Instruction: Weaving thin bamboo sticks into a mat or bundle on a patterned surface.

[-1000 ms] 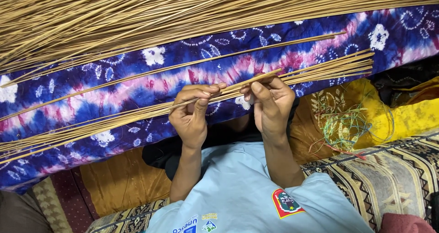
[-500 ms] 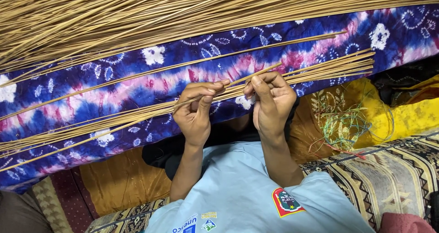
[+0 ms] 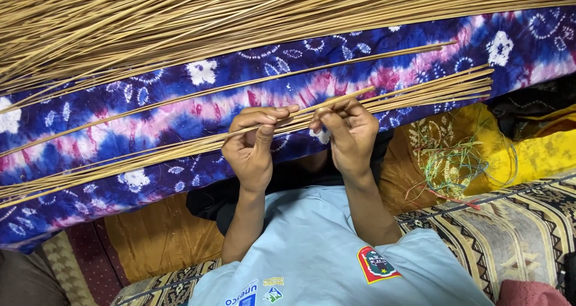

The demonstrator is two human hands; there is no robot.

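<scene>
A thin bundle of long tan reed sticks [image 3: 432, 90] runs slantwise across the middle, over a blue, purple and pink tie-dye cloth [image 3: 180, 126]. My left hand [image 3: 252, 153] grips the bundle from below, thumb and fingers closed around it. My right hand [image 3: 348, 135] pinches the same bundle just to the right, its fingertips on one stick whose end sticks out. The two hands are almost touching. A single loose stick [image 3: 288, 75] lies higher up on the cloth.
A thick heap of the same sticks [image 3: 210, 24] fills the top. A tangle of coloured threads [image 3: 456, 168] lies on yellow fabric [image 3: 528, 156] at the right. A patterned woven mat [image 3: 516, 234] is at the lower right, and my light blue shirt [image 3: 312, 258] fills the bottom.
Both hands stay in place on the bundle. Only the fingers have shifted slightly along the sticks.
</scene>
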